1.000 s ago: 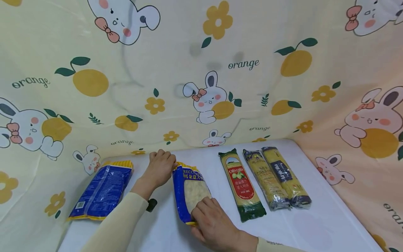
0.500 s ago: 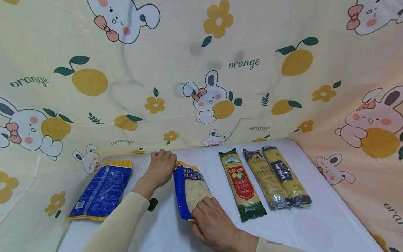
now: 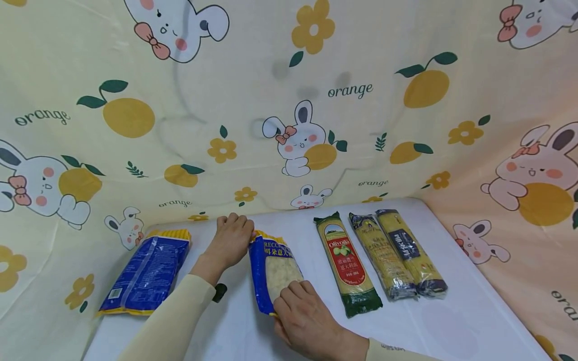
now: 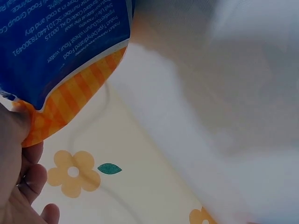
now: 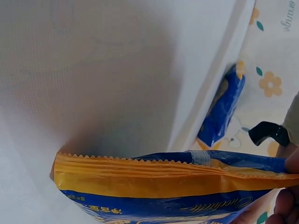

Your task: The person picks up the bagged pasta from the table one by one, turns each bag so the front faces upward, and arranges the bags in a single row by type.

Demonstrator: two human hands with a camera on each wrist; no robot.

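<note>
Both hands hold a blue and yellow bag of pasta (image 3: 275,273) with a clear window. My left hand (image 3: 231,241) pinches its upper left corner; in the left wrist view the thumb presses on the orange-striped edge (image 4: 77,95), beside the blue back with white print. My right hand (image 3: 309,318) grips the lower right corner, covering part of the window. The bag is tilted, its front partly toward the head camera. A serrated yellow end seam (image 5: 154,179) runs across the right wrist view.
Another blue bag (image 3: 146,273) lies face down at the left of the white table (image 3: 406,333). To the right lie a green-ended spaghetti pack (image 3: 347,265) and two more long pasta packs, one gold (image 3: 384,258) and one dark-labelled (image 3: 411,253). A printed cloth (image 3: 244,75) hangs behind.
The bag's lower end has risen slightly, and my right hand has shifted a little with it. Both hands keep their grip; the other packs have not moved.
</note>
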